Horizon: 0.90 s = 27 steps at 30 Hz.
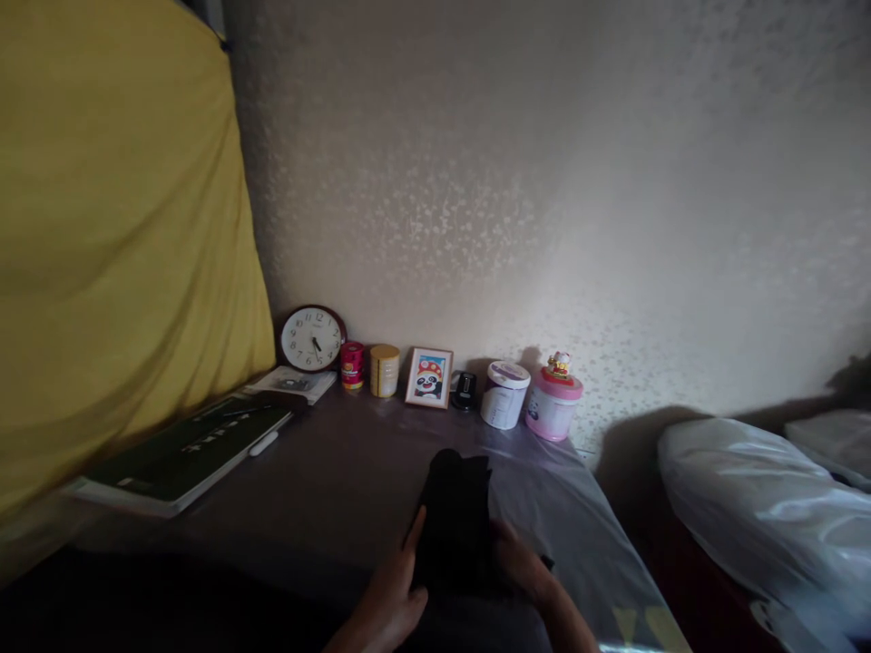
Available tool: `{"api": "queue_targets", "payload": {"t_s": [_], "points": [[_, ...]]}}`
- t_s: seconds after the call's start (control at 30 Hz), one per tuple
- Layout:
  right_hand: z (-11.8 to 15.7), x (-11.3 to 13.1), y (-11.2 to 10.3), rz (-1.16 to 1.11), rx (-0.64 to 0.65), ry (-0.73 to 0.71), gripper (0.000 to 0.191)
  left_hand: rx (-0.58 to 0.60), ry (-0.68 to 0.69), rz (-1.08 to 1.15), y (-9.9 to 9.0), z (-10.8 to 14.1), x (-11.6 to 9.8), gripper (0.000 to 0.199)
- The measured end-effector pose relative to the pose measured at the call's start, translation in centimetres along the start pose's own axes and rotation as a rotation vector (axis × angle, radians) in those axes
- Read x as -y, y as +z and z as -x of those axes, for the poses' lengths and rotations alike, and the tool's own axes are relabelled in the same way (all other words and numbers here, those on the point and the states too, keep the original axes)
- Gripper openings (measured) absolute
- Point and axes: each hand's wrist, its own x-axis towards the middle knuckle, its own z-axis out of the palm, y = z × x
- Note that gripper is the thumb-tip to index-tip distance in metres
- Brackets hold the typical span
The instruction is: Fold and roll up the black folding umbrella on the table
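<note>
A: How far along are we, from where you sit?

B: I have the black item at lower centre of the frame, between both hands, over the table. So the taking-up is done, I'd judge; letting go isn't.

A: And the fingers?

B: My left hand is clamped on its left edge, one finger lying up along the side. My right hand is against the right edge, but its fingertips sink into shadow, so I can't tell whether they're closed.

A: Opened out, or folded?

B: Too dark to read. The top edge looks uneven; I can't tell either whether its underside rests on the table.

A: Anything else being handled?

B: Nothing. The clock, picture frame and pink-lidded tub stand along the wall, mid-frame, well apart from my hands. The green book lies at lower left, untouched. What's left, as far as I can judge, rests with the black item alone.
</note>
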Motion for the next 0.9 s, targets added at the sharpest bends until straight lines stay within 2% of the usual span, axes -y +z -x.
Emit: {"api": "queue_targets", "payload": {"t_s": [0.07, 0.17, 0.27, 0.33, 0.43, 0.63, 0.77, 0.9], "points": [[-0.5, -0.1, -1.2, -0.030, -0.023, 0.056, 0.033, -0.046, 0.036, -0.127, 0.5, -0.2, -0.1, 0.096], [-0.9, 0.7, -2.6, -0.055, -0.135, 0.190, 0.039, -0.030, 0.014, -0.227, 0.9, -0.2, -0.3, 0.097], [-1.0, 2.7, -3.1, -0.039, -0.072, 0.242, 0.042, -0.015, -0.010, -0.280, 0.9, 0.0, -0.9, 0.096], [-1.1, 4.0, -3.0, -0.027, -0.016, 0.251, 0.046, -0.019, -0.019, -0.300, 1.0, 0.2, -1.4, 0.094], [-1.6, 5.2, -2.6, 0.049, -0.047, 0.237, 0.050, -0.010, -0.047, -0.336, 1.0, 0.3, -2.0, 0.094], [-3.2, 3.8, -2.5, 0.174, -0.044, 0.225, 0.025, 0.001, -0.082, -0.391, 1.3, 0.4, -2.3, 0.093], [-4.6, 3.4, -2.0, 0.095, 0.004, 0.176, 0.021, 0.009, -0.083, -0.405, 1.5, 0.4, -2.3, 0.091], [-6.3, 4.9, -0.5, -0.099, -0.003, 0.165, 0.027, 0.007, -0.075, -0.380, 1.7, 0.2, -2.2, 0.091]]}}
